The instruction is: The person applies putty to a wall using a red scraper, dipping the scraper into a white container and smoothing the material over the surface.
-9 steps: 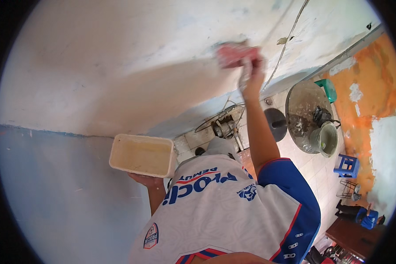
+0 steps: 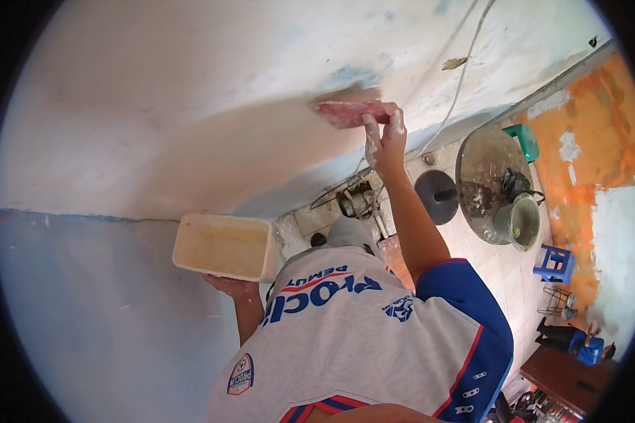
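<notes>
Right hand [image 2: 386, 144] pinches pink tool [image 2: 347, 113] at its right end; long axis runs left along wall [image 2: 141, 92], contact unclear. Left hand [image 2: 234, 286], lower left, supports tub [image 2: 267, 252].

- I wear a light grey-white jersey [image 2: 374, 352] with a faint tonal pattern.
- Its right sleeve [image 2: 458, 296] is blue, edged in red piping.
- Small white marks [image 2: 470, 392] line my blue shoulder.
- Bold navy lettering [image 2: 303, 301] and a thin red stripe cross my chest.
- My shield-shaped crest [image 2: 240, 374] shows a ball; a blue emblem [image 2: 400, 309] sits opposite.
- My collar [image 2: 302, 412] is striped red and navy.
- Pale smears mark my right hand [image 2: 386, 146].
</notes>
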Available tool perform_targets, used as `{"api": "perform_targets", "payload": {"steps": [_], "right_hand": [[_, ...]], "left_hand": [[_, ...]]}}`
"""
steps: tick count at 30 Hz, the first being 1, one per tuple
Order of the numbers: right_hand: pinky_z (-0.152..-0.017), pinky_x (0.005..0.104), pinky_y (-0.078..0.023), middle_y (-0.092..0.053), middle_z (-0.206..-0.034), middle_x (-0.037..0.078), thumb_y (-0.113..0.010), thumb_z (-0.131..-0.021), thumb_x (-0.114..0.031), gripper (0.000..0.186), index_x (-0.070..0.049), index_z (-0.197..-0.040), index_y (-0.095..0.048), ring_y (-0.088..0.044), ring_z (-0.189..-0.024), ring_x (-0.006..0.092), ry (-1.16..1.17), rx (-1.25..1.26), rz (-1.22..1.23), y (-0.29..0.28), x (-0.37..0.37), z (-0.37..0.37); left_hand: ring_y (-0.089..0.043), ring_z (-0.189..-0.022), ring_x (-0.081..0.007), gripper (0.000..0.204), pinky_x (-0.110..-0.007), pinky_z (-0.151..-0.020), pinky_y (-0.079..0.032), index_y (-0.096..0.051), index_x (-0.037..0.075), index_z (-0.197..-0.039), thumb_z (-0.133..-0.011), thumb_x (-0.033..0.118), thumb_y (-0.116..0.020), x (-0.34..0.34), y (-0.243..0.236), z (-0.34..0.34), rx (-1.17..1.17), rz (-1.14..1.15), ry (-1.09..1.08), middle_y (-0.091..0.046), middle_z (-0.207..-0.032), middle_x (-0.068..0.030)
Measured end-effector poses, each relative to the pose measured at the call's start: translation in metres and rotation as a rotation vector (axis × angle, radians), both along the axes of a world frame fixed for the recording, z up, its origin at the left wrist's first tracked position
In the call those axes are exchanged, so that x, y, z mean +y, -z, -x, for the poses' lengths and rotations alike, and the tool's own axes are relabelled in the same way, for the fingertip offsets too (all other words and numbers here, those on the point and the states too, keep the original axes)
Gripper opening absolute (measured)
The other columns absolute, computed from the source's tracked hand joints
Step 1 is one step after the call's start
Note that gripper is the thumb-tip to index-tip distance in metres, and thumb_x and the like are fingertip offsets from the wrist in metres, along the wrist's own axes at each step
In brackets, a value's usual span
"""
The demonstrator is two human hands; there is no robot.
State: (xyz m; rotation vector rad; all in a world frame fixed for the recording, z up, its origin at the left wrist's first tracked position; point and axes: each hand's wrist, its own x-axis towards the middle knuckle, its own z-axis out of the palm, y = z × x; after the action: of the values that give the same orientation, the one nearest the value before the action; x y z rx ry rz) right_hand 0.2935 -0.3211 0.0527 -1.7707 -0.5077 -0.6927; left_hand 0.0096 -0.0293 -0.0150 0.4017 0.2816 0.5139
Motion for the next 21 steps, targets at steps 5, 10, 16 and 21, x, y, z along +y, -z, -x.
{"api": "perform_targets", "payload": {"steps": [5, 10, 16, 21], "right_hand": [[-0.084, 0.0345, -0.051, -0.062, -0.104, 0.013, -0.056, -0.105, -0.018, 0.025, 0.002, -0.118, -0.050, -0.060, -0.093, 0.0194, 0.256, 0.073, -0.406, 0.015, -0.039, -0.043], [-0.083, 0.0314, -0.050, -0.060, -0.103, 0.010, -0.058, -0.103, -0.012, 0.021, 0.002, -0.117, -0.051, -0.058, -0.091, 0.0185, -0.006, 0.041, -0.177, 0.042, -0.009, -0.013], [-0.086, 0.0292, -0.049, -0.057, -0.107, 0.008, -0.057, -0.105, -0.014, 0.021, 0.001, -0.118, -0.049, -0.056, -0.097, 0.0133, 0.212, 0.083, -0.464, 0.010, -0.032, -0.047], [-0.089, 0.0327, -0.051, -0.061, -0.104, 0.014, -0.061, -0.101, -0.011, 0.022, 0.002, -0.118, -0.055, -0.063, -0.095, 0.0218, 0.052, 0.030, -0.162, 0.027, 0.006, -0.003]], "left_hand": [[-0.050, -0.136, -0.0292, 0.067, -0.051, -0.113, -0.042, -0.045, 0.017, -0.151, -0.100, 0.061, -0.042, 0.000, 0.001, -0.001, 0.004, 0.011, 0.004, -0.050, -0.150, -0.0044], [-0.051, -0.135, -0.0291, 0.067, -0.051, -0.113, -0.042, -0.045, 0.017, -0.150, -0.100, 0.061, -0.043, -0.002, -0.001, -0.004, -0.008, 0.012, 0.019, -0.051, -0.150, -0.0044], [-0.052, -0.134, -0.0291, 0.066, -0.050, -0.113, -0.043, -0.047, 0.016, -0.149, -0.100, 0.061, -0.043, -0.004, 0.002, -0.007, -0.015, 0.017, 0.027, -0.052, -0.149, -0.0044], [-0.052, -0.133, -0.0291, 0.066, -0.050, -0.112, -0.043, -0.047, 0.016, -0.148, -0.100, 0.060, -0.043, -0.005, 0.002, -0.009, -0.024, 0.032, 0.040, -0.053, -0.148, -0.0044]]}}
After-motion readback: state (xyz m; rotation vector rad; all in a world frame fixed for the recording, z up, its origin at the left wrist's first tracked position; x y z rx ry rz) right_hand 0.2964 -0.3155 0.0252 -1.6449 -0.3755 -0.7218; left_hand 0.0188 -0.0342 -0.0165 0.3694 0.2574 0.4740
